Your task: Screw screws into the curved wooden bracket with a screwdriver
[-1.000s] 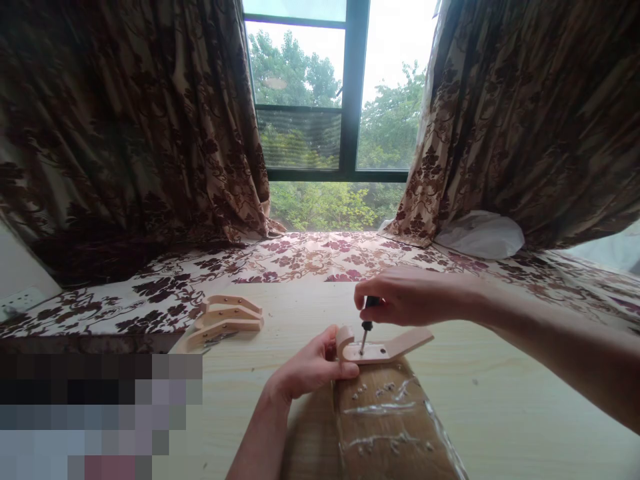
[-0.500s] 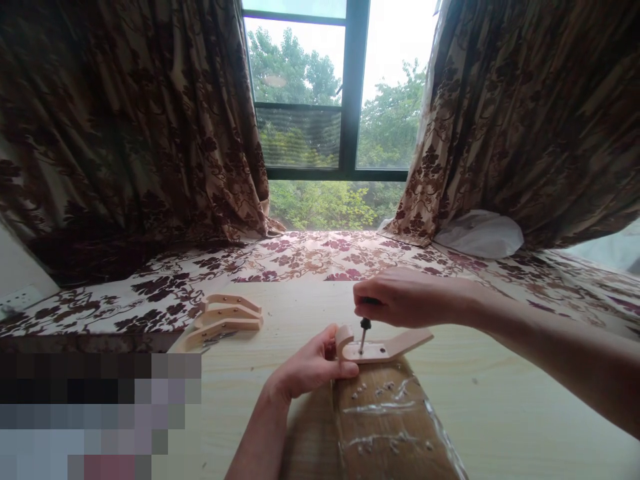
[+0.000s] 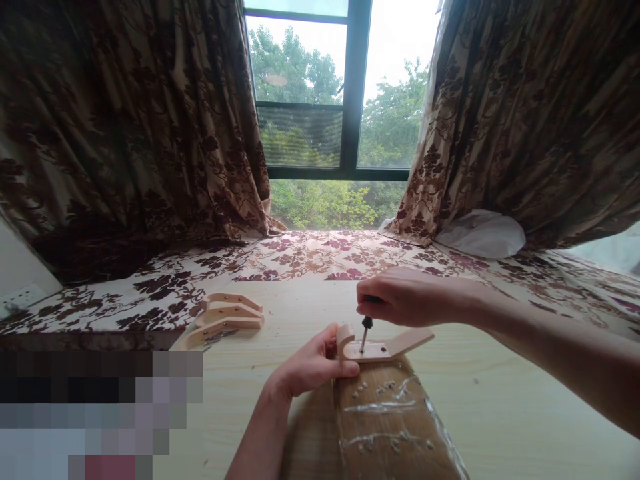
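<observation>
My right hand [image 3: 387, 297] is closed around the black handle of a screwdriver [image 3: 366, 330]. Its shaft points down, slightly tilted, with the tip at a hole or screw near the curved end of a pale wooden hook [image 3: 395, 349]. A second dark screw shows farther along the hook's flat part. My left hand [image 3: 317, 360] grips the hook's curled end, thumb in front and fingers partly hidden behind it. Under the hook lies a brown cardboard box [image 3: 385, 433] wrapped in clear tape, with several small screws scattered on top.
Several similar wooden hooks [image 3: 233, 313] with screws in them lie at the left of the pale wooden table [image 3: 520, 400]. Behind it spreads a floral cloth [image 3: 320, 253]. A white plastic bag [image 3: 483, 233] rests by the right curtain [image 3: 480, 133]. The lower left is blurred out.
My right hand and the screwdriver's handle have shifted slightly to the right, and the tip stays at the same spot on the hook. My left hand holds still.
</observation>
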